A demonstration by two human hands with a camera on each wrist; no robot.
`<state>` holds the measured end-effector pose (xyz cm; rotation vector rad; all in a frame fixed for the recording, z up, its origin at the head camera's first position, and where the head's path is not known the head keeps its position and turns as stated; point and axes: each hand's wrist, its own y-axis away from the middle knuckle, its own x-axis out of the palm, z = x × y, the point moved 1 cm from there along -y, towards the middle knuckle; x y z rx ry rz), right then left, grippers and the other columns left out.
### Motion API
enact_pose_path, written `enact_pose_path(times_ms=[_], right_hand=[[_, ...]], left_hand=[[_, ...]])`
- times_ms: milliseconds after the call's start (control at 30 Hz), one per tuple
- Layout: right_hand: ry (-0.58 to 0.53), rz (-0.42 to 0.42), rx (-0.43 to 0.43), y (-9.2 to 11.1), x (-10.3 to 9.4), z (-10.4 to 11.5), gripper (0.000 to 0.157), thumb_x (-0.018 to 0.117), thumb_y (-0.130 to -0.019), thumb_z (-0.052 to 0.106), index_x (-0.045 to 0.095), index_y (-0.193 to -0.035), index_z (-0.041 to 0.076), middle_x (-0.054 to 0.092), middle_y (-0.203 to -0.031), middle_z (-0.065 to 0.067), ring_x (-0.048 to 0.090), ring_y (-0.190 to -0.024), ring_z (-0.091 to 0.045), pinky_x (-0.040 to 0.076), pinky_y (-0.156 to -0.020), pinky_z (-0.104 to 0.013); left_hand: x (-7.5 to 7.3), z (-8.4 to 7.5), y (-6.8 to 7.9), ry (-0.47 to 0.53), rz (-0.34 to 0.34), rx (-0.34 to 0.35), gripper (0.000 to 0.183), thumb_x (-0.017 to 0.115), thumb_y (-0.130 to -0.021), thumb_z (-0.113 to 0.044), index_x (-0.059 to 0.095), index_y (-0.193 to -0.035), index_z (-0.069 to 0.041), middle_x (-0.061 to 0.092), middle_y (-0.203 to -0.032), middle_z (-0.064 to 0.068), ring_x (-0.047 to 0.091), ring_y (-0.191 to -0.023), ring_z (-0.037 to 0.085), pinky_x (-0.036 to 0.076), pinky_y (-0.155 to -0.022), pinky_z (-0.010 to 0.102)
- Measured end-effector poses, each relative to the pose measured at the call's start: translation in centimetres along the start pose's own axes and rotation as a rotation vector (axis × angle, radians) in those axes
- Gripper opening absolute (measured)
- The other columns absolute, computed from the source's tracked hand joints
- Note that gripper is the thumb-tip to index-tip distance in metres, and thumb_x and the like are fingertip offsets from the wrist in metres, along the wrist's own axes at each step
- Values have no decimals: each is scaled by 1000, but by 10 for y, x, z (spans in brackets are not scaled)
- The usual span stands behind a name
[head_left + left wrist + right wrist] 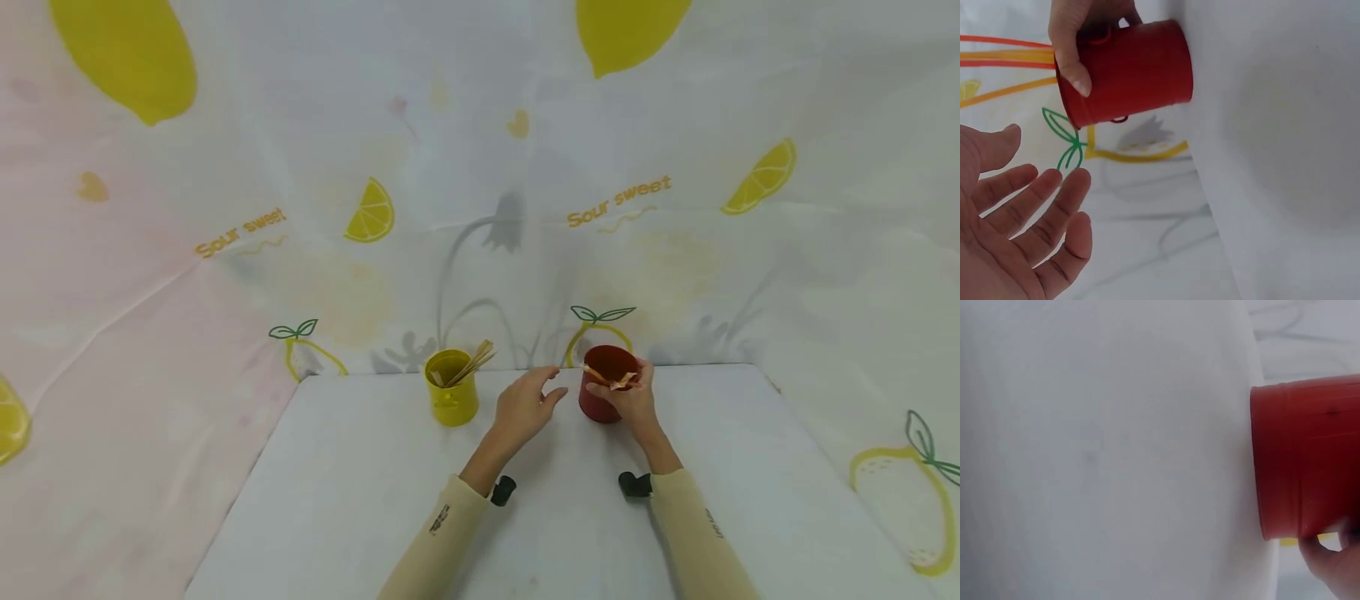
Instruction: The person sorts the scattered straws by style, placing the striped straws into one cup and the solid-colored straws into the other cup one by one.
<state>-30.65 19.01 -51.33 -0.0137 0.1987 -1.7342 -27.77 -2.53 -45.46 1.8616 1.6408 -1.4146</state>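
Observation:
A red bucket (594, 407) stands upright at the back of the white table, right of the middle. My right hand (636, 407) grips it at the right side, the thumb over the rim in the left wrist view. Orange, yellow and red sticks (1010, 57) poke out of its mouth; their lower ends are hidden inside. My left hand (522, 408) hovers just left of the red bucket, apart from it. Its fingers are loosely bent and hold nothing. In the right wrist view, the bucket's lower wall (1304, 456) shows with a few fingertips below it.
A yellow bucket (454, 408) with several pale sticks (474, 363) in it stands to the left of my left hand. Behind the table (337, 500) hangs a white cloth (420, 275) printed with lemons. The table's back edge runs close behind both buckets.

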Motion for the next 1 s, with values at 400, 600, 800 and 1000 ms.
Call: enact_pose_path(times_ms=[400,600,800,1000], right_hand=[[256,108,-38,3,-10,-3,99,78,-86,32,9,-151,2,30,-149,-23,30,-136,-39,34,-107,-58],[377,152,-97,10,-20,-4,103,77,-86,36,8,-152,-2,33,-148,-25,34,-135,-40,34,-106,-59],[445,188,-154,20,-29,1,100,77,-86,40,15,-152,-2,35,-148,-25,34,-135,-41,34,-105,-63],[630,197,-214,28,-41,5,99,76,-85,44,21,-150,-8,34,-149,-30,32,-136,-48,30,-106,-64]], left_hand=[[-16,14,17,-160,29,42,55,60,-97,-45,54,-140,-10,59,-135,7,59,-118,26,51,-93,44],[-19,22,27,-205,72,38,68,53,-98,-53,43,-148,-9,47,-146,10,45,-132,29,41,-105,48],[-27,35,41,-257,139,13,75,45,-99,-59,33,-154,-10,36,-154,13,30,-142,37,28,-112,55],[-41,46,64,-254,227,-10,79,39,-98,-64,24,-157,-14,24,-160,13,16,-147,38,17,-116,53]])
